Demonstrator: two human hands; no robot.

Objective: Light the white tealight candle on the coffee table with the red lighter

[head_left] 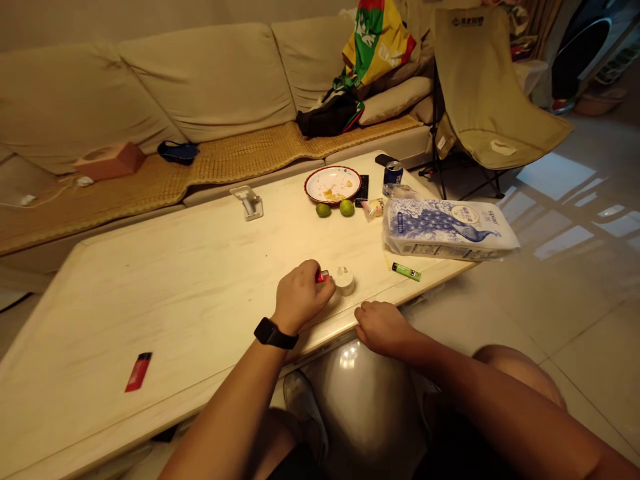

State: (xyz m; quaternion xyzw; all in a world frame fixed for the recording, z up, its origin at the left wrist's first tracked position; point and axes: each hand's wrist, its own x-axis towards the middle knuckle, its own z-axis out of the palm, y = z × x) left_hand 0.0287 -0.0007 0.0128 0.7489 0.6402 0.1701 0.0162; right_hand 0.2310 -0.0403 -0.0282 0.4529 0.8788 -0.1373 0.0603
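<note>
My left hand (303, 293), with a black watch (275, 333) on its wrist, is closed around a red lighter (323, 275). The lighter's metal end points at a small round white candle (345, 282) that stands on the table beside my fingertips. No flame can be made out. My right hand (381, 327) is curled into a fist at the table's front edge, and nothing shows in it. Past it lies a green lighter (407, 271). A red, black-topped piece that looks like another lighter (139, 372) lies at the left front.
On the pale table (200, 280) are a red-rimmed plate (320, 187) with scraps, two green limes (347, 208), a blue can (393, 175), a large tissue pack (450, 229) overhanging the right edge and a white holder (247, 202). Behind are a sofa (210, 80) and a folding chair (485, 100).
</note>
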